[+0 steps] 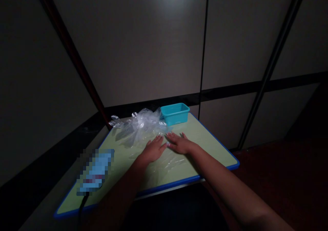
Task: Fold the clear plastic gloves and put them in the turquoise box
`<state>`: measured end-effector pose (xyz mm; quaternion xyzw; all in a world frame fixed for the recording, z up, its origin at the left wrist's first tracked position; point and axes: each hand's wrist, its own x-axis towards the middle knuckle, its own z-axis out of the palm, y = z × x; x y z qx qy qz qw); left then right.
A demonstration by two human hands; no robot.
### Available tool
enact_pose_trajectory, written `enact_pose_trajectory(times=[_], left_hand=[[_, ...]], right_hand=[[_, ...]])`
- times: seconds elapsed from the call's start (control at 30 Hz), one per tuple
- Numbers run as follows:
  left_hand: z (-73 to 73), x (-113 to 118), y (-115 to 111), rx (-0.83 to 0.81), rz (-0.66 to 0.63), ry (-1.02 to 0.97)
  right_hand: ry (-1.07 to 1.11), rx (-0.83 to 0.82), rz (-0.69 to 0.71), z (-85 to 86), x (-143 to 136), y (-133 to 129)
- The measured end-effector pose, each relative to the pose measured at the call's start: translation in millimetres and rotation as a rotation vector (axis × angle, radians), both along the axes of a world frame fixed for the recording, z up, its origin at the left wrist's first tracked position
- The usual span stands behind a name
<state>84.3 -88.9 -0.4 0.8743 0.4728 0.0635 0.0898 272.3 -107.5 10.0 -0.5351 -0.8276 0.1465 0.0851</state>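
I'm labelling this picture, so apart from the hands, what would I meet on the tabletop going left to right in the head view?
Blurred light-blue object → crumpled heap of clear plastic → turquoise container.

Clear plastic film (173,163), creased, spread flat

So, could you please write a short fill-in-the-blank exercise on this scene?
1. In the picture, the turquoise container stands to the ____ of the crumpled clear plastic.
2. The pale table is edged in ____.
3. The left hand and the right hand lie with palms facing ____.

Missing words: right; blue; down.
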Motion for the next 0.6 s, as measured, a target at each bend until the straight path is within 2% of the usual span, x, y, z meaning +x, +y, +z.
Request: enact_pose_trajectory(times=[0.17, 0.4, 0.6], left_hand=[[-11.5, -8.5, 4.2, 0.012, 0.003, 0.04], [-0.3, -25.3, 6.3, -0.119, 0.072, 0.043], [-3.9, -36.9, 12.0, -0.055, 0.191, 0.006]], right_hand=[[-0.102, -0.101, 0.045, 3.7, -0.3, -2.8], [-0.129, -0.154, 0.047, 1.5, 5.9, 1.4], [-0.078, -0.167, 0.046, -1.0, 10.3, 4.2]])
